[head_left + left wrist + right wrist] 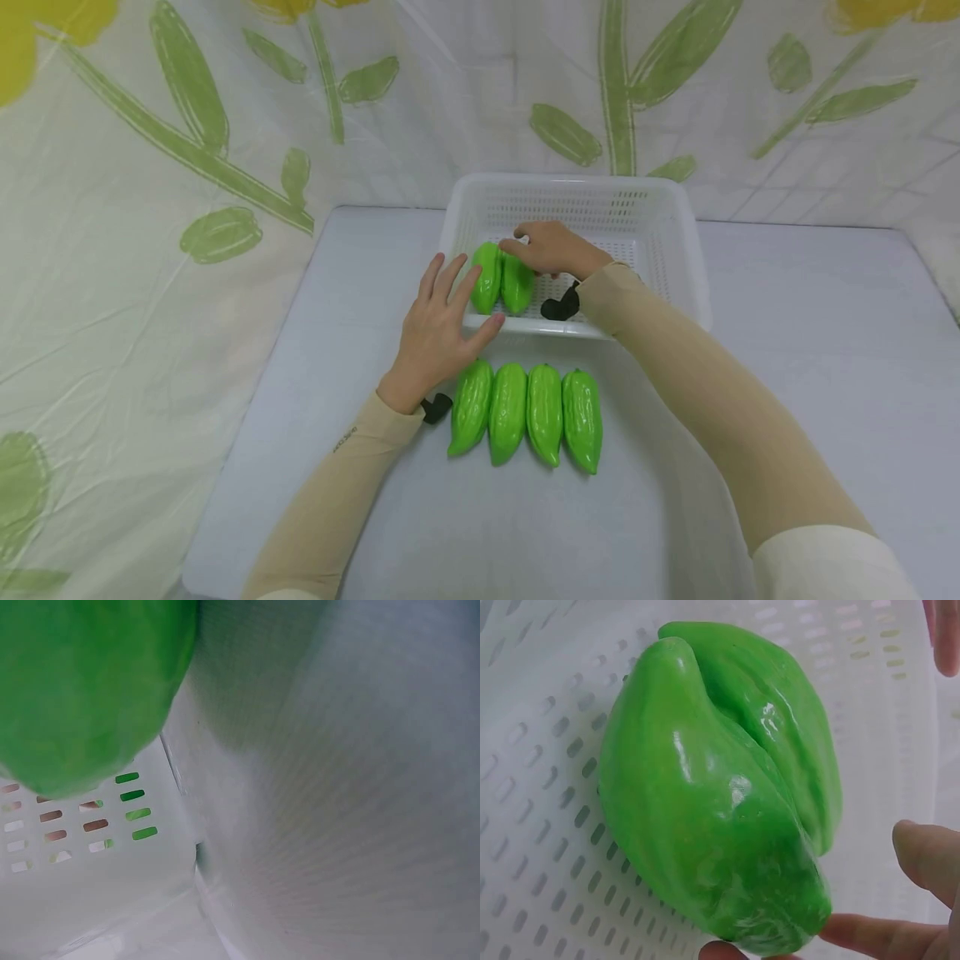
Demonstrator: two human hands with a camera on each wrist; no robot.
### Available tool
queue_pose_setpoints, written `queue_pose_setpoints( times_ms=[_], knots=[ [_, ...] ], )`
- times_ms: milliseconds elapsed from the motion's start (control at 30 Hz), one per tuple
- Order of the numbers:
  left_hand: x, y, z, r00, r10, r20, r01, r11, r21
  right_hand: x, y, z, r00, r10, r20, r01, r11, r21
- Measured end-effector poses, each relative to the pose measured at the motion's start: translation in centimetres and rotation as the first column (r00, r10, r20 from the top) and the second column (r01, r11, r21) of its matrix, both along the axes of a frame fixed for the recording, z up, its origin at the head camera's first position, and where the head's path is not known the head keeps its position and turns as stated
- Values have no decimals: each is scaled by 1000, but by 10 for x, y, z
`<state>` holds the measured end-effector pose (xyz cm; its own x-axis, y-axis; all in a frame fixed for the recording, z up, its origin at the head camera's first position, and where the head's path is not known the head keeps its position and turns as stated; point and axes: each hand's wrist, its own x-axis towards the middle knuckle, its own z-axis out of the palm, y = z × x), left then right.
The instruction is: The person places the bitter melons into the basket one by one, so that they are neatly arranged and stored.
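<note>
Two glossy green model vegetables shaped like bitter gourds, a left one [487, 278] and a right one [712, 810], lie side by side in a white perforated basket [540, 325]. My right hand [558, 248] reaches into the basket; its fingers [885, 937] touch one end of the right gourd, while the thumb stands apart from it. My left hand [438, 337] is spread over the basket's near left corner, holding nothing. Below the basket, several more gourds [507, 412] lie in a row on the table, one [82, 690] close up in the left wrist view.
The basket stands on a white-covered table [315, 333] near its back edge. Behind and to the left hangs a pale curtain [465, 108] printed with leaves and flowers. Small black pieces [561, 307] show beside both wrists.
</note>
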<state>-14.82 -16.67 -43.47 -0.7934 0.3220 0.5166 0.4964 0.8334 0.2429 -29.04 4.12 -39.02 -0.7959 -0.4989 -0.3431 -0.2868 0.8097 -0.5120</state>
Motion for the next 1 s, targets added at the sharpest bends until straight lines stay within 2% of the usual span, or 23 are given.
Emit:
queue_pose_setpoints(
  times_ms=[200,667,1000],
  knots=[
    [0,0,0,1000,2,0,-2,1000,-1,3,2,5,1000,-16,16,16,1000,5],
    [0,-1,-2,1000,9,6,-9,1000,-7,1,1,2,996,-34,78,38,998,-56],
    [-1,-1,-1,1000,8,7,-8,1000,-7,2,4,3,999,-28,44,30,999,-43]
  ],
)
